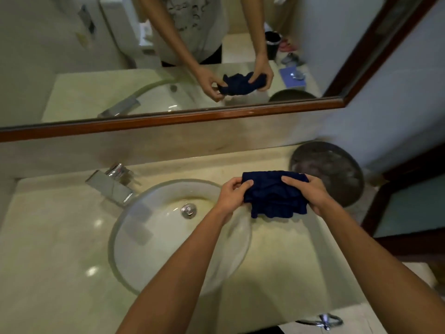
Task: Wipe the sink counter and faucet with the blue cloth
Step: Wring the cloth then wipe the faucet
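Wood-framed mirror (168, 119) — pale wall (385, 104) at right.

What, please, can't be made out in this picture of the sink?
- Head view: the counter under the blue cloth is hidden by it.
- The dark round tray is blurred; contents unclear.
- The faucet outlet faces away.
- The metal ring is partly cut off.

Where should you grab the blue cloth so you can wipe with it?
Grip the cloth along its bunched top edge, coming from above, as the left hand and right hand do now. Its loose folds hang down, free to wipe.
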A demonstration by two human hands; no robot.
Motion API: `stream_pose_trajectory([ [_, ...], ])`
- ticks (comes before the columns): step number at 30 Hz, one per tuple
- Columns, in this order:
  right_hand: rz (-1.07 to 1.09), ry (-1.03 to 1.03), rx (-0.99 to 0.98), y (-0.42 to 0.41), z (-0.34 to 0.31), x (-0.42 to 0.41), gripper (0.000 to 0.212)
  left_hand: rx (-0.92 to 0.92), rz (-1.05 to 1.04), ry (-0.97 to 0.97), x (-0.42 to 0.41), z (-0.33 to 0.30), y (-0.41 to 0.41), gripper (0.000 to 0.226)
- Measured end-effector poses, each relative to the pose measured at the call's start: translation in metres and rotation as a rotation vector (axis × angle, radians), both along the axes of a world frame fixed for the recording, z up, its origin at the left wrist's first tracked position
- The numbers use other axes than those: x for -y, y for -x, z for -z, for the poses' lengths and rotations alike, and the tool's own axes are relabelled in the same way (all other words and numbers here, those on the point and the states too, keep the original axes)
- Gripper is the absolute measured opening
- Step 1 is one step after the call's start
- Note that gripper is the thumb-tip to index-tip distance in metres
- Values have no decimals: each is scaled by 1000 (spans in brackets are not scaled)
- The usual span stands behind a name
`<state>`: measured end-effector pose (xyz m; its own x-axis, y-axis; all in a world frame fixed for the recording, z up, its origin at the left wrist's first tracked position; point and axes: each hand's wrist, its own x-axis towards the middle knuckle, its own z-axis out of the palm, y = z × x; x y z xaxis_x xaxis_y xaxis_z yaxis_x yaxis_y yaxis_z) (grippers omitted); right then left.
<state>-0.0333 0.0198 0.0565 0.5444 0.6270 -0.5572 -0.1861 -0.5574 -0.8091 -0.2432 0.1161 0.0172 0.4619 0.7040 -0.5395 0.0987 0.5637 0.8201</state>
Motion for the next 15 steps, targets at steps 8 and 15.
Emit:
stream_pose_trajectory([
  [8,40,131,127,-140,-18,32,39,-27,53,152,34,-8,-162,24],
  [15,-97,227,204,-226,21,24,40,-174,7,252,41,25,-244,36],
])
